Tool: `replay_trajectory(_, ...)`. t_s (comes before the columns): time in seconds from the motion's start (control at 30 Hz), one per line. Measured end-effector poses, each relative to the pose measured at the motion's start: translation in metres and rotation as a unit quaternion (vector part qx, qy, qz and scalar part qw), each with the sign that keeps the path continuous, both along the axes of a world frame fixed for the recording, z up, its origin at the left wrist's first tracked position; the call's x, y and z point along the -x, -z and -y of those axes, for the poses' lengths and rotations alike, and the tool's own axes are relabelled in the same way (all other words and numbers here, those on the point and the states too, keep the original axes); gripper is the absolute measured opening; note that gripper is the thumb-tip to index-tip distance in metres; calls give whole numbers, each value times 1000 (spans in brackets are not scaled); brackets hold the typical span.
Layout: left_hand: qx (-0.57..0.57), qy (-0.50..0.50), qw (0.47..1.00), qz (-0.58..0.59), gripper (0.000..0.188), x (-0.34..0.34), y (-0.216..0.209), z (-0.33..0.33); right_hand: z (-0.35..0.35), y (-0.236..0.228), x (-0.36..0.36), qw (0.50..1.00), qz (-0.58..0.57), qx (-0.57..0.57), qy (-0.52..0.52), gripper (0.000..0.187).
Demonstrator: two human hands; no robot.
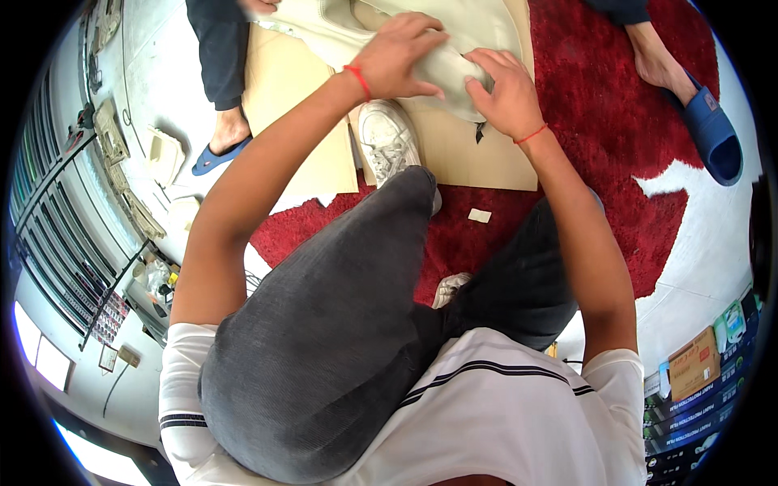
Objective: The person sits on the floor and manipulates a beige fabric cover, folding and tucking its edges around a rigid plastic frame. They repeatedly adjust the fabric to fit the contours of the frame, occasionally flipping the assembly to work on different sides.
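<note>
Shirt: your white shirt (486, 405) fills the foreground; you lean forward over the work, seemingly for reach.
Legs: your left knee (405, 190) is raised and the right leg (519, 271) folded, probably for a low, steady stance.
Left hand: your left hand (403, 65) is half open over the cover, thumb apart from the fingers; whether it grips or merely rests, you cannot tell here.
Right hand: your right hand (504, 91) is partly curled, thumb and fingers about the cover's near edge, apparently to control that edge.
Cover: the cream cover (466, 57) lies ahead of you at top centre, on the cardboard, a dark tab (480, 132) below its edge.
Cardboard: the sheet (486, 166) overlies the red rug (583, 105), presumably as a clean work surface.
Shoe: your left shoe (386, 134) stands on the cardboard, perhaps steadying it.
Co-worker: another person's hand (261, 6) meets the cover's far left end, likely supporting it.
</note>
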State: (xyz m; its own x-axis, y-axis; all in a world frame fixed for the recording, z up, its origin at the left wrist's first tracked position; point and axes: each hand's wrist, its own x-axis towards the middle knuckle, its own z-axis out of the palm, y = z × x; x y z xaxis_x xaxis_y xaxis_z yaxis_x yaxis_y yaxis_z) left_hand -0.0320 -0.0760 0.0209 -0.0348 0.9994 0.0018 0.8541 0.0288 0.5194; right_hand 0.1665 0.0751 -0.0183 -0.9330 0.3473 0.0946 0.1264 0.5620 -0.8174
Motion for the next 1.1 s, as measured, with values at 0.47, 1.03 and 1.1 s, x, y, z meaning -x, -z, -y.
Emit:
replay_trajectory(0.47, 337, -136, 905, 221, 29, 6, 34, -73, -42, 8, 3, 945, 126, 300, 8, 40)
replay_trajectory(1.03, 361, -187, 798, 445, 12, 5, 15, -69, -57, 32, 19, 954, 118, 232, -146, 36)
replay_trajectory(1.1, 332, -193, 799, 463, 10, 2, 21, -65, -75, 55, 42, 910, 178, 270, -259, 41)
